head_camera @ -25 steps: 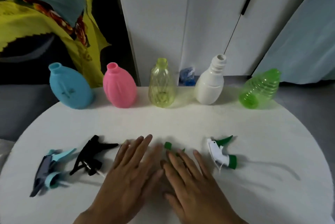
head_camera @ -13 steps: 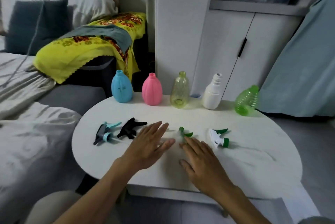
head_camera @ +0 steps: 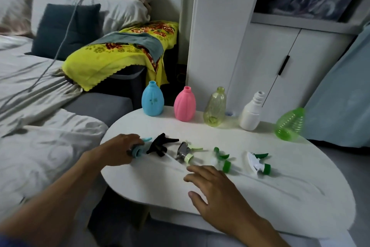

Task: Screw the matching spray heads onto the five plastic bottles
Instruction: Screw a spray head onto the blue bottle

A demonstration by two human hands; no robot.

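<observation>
Along the far edge of the white oval table [head_camera: 280, 196] stand a blue bottle [head_camera: 152, 101], a pink bottle [head_camera: 184, 104], a yellow-green clear bottle [head_camera: 215, 108] and a white bottle [head_camera: 251, 114]. A green ribbed bottle [head_camera: 289, 124] lies tilted at the right. Several spray heads lie in a row nearer me: blue [head_camera: 138, 149], black [head_camera: 160, 144], grey with pale green [head_camera: 185, 151], white-green [head_camera: 222, 159] and white-green [head_camera: 258, 161]. My left hand [head_camera: 120, 151] grips the blue spray head. With fingers straight, my right hand [head_camera: 216, 190] rests on the table.
A bed with grey sheets [head_camera: 40, 126] and a dark cushion [head_camera: 64, 30] is at the left. A yellow flowered cloth [head_camera: 120, 54] drapes a stand behind the table. A white cabinet [head_camera: 260, 56] is close behind the bottles.
My left hand moved left and took hold of the blue spray head. My right hand slid back toward me, uncovering the spray heads. The camera view pulled back and up.
</observation>
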